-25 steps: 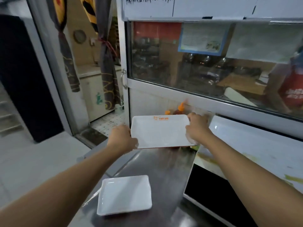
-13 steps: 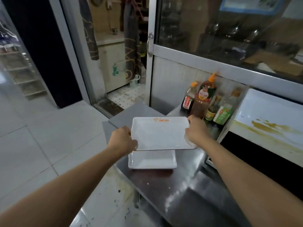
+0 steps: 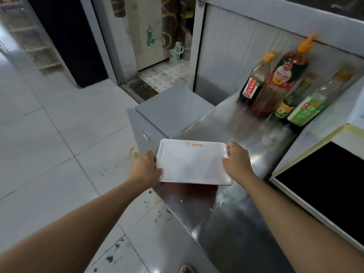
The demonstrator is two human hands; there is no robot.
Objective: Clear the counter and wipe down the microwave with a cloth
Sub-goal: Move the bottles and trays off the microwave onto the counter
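Both hands, left (image 3: 145, 168) and right (image 3: 236, 162), are gripping a white tray (image 3: 192, 163) that's hiding whatever's underneath on the steel surface (image 3: 232, 217).

tray (image 3: 194, 163): orange print, unreadable | bottle labels (image 3: 251, 88): perhaps Chinese, illegible

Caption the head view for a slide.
Both hands, left and right, hold a white tray over the steel counter.

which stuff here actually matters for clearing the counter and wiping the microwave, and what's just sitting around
Part of the job:
white tray, held by left hand and right hand
steel counter
microwave

Just there:
sauce bottles at the counter's back
grey cabinet
No cloth in view.
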